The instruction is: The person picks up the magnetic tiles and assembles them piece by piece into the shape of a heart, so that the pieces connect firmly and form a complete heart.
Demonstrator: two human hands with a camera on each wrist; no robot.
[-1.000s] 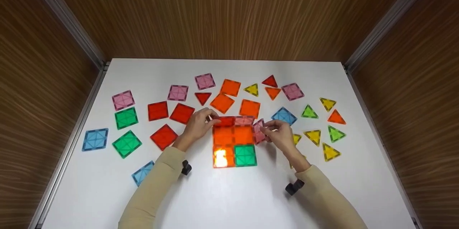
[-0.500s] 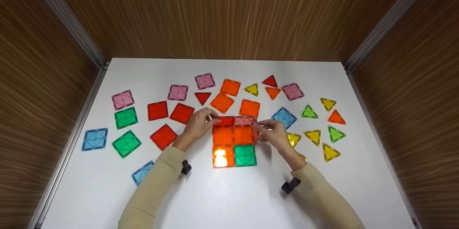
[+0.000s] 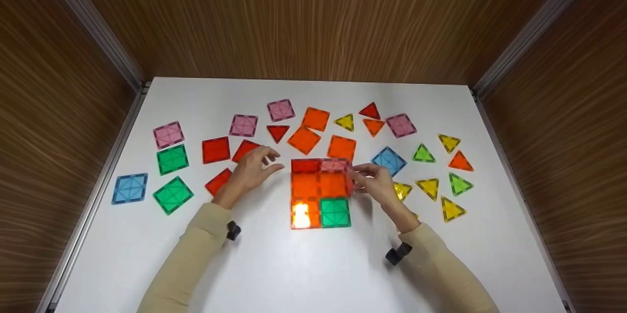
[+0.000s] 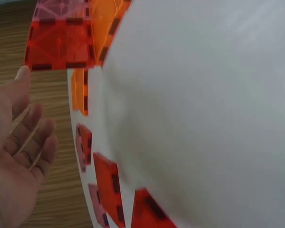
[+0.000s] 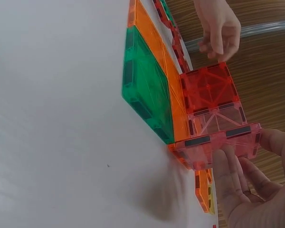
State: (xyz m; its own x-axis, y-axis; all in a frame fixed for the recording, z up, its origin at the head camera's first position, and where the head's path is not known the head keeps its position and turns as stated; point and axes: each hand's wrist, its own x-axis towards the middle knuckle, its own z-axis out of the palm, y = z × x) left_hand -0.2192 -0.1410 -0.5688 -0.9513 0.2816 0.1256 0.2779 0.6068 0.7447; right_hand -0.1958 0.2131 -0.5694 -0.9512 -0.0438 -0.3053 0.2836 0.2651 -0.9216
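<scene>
At frame centre, the right hand [image 3: 376, 183] pinches an upright pink tile [image 5: 217, 143] against the tile grid [image 3: 320, 199]; the left hand [image 3: 251, 172] hovers beside, fingers spread.

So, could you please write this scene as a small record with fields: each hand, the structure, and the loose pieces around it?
left hand: open, holds nothing, hovers over the red square tiles left of the structure
right hand: holds an upright pink square tile against the structure's right edge
structure: flat orange and green squares; red and pink squares upright at the far edge
loose pieces: triangle tiles on the right side
surface: white table
</scene>
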